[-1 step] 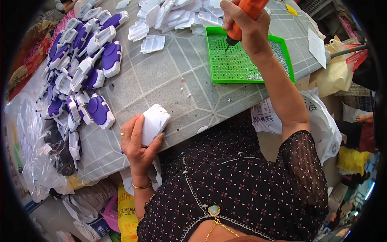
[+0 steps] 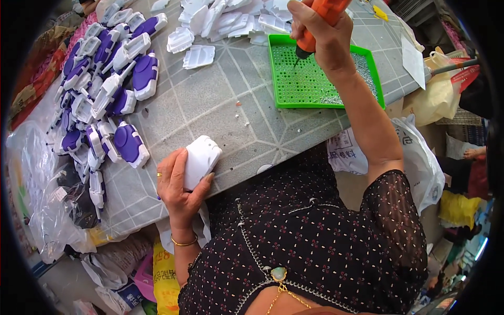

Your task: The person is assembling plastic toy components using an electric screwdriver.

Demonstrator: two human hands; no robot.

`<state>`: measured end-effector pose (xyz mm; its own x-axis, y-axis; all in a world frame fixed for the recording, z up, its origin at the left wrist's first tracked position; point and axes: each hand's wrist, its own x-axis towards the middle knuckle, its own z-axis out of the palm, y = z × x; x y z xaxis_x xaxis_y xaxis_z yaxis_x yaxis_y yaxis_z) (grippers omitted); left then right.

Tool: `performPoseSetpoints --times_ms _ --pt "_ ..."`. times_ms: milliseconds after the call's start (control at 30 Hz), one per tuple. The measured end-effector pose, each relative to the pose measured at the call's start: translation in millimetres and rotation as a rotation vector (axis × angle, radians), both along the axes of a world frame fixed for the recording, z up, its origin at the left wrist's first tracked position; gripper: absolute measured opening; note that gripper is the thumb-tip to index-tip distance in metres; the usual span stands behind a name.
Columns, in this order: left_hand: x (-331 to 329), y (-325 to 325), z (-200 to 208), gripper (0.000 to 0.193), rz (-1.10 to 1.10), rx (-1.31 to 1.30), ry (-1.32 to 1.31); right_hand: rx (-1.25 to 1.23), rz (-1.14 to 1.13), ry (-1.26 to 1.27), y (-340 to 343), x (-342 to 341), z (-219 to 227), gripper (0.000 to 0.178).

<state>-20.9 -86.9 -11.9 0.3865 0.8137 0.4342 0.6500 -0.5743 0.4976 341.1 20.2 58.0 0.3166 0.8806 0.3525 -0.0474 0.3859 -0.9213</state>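
Note:
My left hand grips a white plastic casing near the table's front edge, thumb on one side and fingers on the other. My right hand is wrapped round an orange electric screwdriver with a black nose. Its thin bit points down over a green tray with a grid of small holes. Small silvery screws lie loose along the tray's near side, and more show at its right, partly behind my forearm. Whether the bit touches the tray I cannot tell.
A heap of purple and white plastic devices covers the table's left side. White plastic covers are piled at the far middle. A clear plastic bag hangs at the left edge. Plastic bags stand right of the table.

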Motion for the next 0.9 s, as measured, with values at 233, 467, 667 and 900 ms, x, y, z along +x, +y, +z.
performPoseSetpoints --times_ms 233,467,667,900 --pt "-2 -2 2 0.065 -0.009 -0.029 -0.001 0.026 0.0 -0.033 -2 -2 1 0.018" --pt "-1 0 1 0.064 -0.009 -0.031 0.005 -0.097 -0.156 -0.151 3 4 -9 0.016" --pt "-1 -1 1 0.064 -0.002 -0.032 0.001 0.07 0.037 -0.131 -4 1 2 0.017" --pt "-2 -2 0 0.062 -0.017 0.039 0.013 0.507 0.686 0.574 17 -10 9 0.021"
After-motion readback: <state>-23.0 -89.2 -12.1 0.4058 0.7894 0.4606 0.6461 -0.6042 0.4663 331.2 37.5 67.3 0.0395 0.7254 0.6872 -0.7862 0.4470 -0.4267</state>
